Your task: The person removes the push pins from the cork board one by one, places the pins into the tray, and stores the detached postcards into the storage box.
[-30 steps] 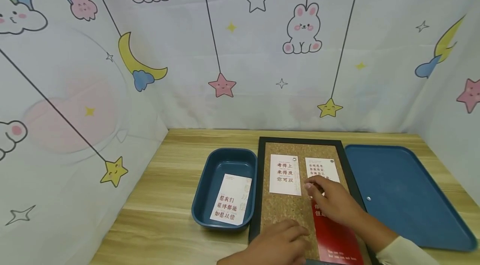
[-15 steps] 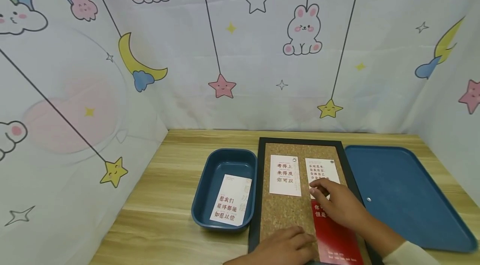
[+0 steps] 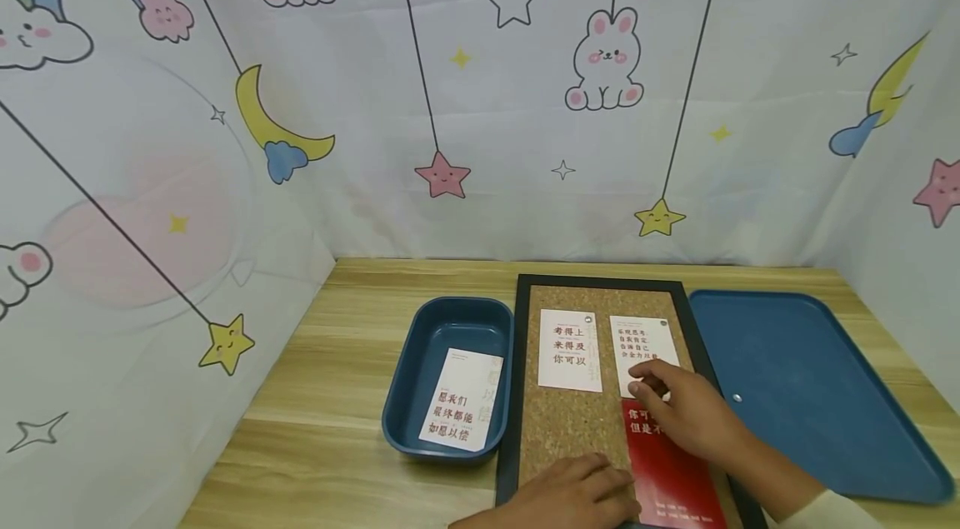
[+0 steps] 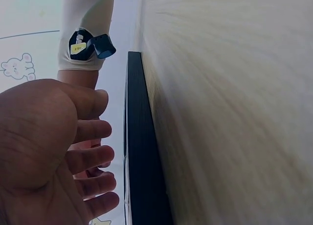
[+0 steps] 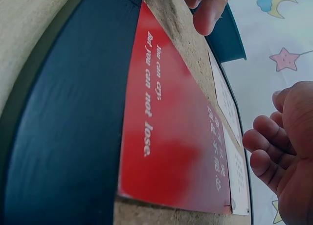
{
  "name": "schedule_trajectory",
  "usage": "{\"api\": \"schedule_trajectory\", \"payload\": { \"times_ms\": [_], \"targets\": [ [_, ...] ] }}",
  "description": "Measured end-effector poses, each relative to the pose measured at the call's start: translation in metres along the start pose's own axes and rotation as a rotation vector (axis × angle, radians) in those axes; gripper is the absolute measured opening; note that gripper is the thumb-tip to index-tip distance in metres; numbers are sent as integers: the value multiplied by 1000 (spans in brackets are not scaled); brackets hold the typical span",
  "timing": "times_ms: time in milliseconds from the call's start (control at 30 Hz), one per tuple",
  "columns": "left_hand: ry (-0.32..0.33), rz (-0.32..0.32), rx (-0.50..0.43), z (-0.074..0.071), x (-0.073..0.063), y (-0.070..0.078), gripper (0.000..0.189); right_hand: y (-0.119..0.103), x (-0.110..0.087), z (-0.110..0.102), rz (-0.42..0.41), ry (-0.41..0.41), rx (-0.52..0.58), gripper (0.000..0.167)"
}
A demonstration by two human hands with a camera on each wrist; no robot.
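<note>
My right hand [image 3: 686, 408] hovers over the cork board [image 3: 573, 416], its fingers loosely bent above the top of a red card [image 3: 675, 483] and the lower part of a white card [image 3: 643, 341]. Nothing shows between its fingers in the right wrist view. Another white card [image 3: 570, 350] lies on the board's upper left, a small round pin in its top right corner. My left hand [image 3: 573, 491] lies low over the board, fingers spread and gently bent, with fingertips at the red card's left edge. The left wrist view shows its palm and fingers beside the black frame [image 4: 144, 146].
A blue bin [image 3: 397, 383] stands left of the board with one white card [image 3: 463, 400] in it. To the right lies a flat blue tray [image 3: 832, 396], with a small pin [image 3: 737, 397] near its left edge. A patterned curtain [image 3: 510, 96] rises behind the wooden table [image 3: 315, 379].
My right hand has shifted slightly right and down, uncovering more of the upper white card and the red card's writing. The left hand has edged right toward the red card.
</note>
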State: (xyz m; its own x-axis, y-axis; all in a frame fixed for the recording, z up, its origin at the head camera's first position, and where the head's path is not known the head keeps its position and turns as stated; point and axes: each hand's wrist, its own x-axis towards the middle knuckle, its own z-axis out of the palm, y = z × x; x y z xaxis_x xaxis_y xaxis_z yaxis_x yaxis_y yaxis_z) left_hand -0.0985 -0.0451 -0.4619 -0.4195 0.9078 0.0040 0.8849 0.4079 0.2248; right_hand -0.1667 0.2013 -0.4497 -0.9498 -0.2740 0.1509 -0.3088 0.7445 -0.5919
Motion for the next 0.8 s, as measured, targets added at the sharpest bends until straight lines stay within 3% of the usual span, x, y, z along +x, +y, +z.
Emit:
{"api": "schedule_trajectory", "payload": {
  "times_ms": [800],
  "targets": [
    [-11, 12, -12, 6, 2, -1, 62, 13, -11, -4, 72, -35, 32, 26]
  ]
}}
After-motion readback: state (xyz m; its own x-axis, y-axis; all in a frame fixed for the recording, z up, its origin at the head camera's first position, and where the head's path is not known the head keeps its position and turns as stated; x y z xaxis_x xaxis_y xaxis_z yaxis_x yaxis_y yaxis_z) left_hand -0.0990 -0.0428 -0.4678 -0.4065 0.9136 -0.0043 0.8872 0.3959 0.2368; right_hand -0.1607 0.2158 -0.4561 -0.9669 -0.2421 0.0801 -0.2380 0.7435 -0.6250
